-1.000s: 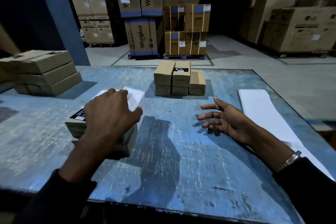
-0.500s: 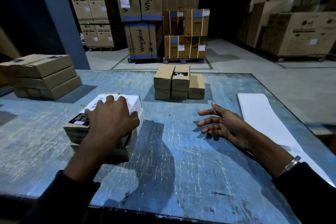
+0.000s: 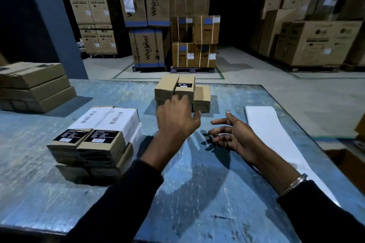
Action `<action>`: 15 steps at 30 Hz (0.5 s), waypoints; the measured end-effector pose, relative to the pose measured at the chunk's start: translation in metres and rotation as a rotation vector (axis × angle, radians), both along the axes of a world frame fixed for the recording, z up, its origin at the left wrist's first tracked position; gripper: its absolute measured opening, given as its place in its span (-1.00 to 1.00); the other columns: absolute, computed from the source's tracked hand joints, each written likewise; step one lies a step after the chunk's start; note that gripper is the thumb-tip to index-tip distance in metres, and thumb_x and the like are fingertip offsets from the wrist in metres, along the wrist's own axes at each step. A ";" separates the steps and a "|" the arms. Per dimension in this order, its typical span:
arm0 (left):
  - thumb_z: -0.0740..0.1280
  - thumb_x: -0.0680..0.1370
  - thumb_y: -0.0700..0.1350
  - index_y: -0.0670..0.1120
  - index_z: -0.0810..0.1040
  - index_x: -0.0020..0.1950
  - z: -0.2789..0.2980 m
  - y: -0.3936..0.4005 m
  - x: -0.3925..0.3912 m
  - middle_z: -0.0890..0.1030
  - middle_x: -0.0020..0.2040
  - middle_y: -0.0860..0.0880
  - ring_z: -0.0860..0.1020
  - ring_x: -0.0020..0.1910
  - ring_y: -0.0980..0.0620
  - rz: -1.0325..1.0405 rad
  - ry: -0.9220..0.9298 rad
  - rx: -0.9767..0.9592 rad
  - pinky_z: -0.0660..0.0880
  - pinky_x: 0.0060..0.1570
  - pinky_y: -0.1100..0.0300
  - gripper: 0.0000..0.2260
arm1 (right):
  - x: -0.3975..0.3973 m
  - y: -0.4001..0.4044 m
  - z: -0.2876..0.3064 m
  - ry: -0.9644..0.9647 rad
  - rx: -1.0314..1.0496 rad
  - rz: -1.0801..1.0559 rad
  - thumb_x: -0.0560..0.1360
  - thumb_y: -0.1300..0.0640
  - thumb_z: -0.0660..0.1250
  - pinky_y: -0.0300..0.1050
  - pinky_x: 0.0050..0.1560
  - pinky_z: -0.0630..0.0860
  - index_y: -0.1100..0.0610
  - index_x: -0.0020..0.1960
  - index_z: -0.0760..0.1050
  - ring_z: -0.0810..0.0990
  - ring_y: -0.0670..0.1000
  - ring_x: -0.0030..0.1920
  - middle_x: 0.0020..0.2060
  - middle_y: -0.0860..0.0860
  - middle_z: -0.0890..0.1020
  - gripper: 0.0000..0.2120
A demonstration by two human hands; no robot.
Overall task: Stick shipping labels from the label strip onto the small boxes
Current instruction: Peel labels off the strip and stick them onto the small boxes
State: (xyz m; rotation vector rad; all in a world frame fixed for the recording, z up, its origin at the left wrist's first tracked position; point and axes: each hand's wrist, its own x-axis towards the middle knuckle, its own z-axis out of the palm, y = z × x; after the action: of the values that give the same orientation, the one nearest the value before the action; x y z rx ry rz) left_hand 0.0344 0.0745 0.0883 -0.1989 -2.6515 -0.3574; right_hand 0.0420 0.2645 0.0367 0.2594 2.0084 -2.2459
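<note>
A: We are reaching our left hand (image 3: pixel 175 118) out over the table (image 3: pixel 197 193) toward the unlabelled small boxes (image 3: pixel 173 92) stacked at the far middle. Its fingers are spread and relaxed, gripping nothing; whether the tips are already touching the front of the stack, we cannot tell, since the hand is covering that spot.

B: And our right hand (image 3: pixel 235 134) is resting near it, low over the table, fingers loosely extended and holding nothing. The label strip (image 3: pixel 266 124) is lying just beside that hand, on its right, running toward the near edge.

A: So we are judging that the step is fetching the next box. We are thinking it best to take one box from the top row, not the whole cluster, because the ones beneath could slide.

B: The lone box on the right (image 3: pixel 201 95) is looking easiest to lift free. We are planning to set it down between our hands, close to the strip, long face up.

A: Meanwhile the labelled boxes (image 3: pixel 98 134) are sitting at the left, white barcode labels on top. We are keeping the new box well apart from them, so that done and undone are not getting mixed.
</note>
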 end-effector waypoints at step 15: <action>0.38 0.56 0.13 -0.09 0.42 0.44 -0.040 0.053 -0.109 0.46 0.43 -0.27 0.40 0.45 -0.28 0.204 0.133 -0.113 0.18 0.53 -0.35 -0.48 | -0.011 -0.003 -0.009 0.139 0.185 -0.152 0.69 0.05 0.38 -0.16 -0.42 0.39 0.13 0.06 0.63 0.59 0.05 -0.40 -0.27 0.10 0.75 -0.84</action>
State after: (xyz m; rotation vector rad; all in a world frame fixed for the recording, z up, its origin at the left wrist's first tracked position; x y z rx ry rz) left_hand -0.0746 0.1272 0.0484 0.0128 -2.5324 -0.1239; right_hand 0.0306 0.2617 0.0276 0.2895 2.3477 -2.2208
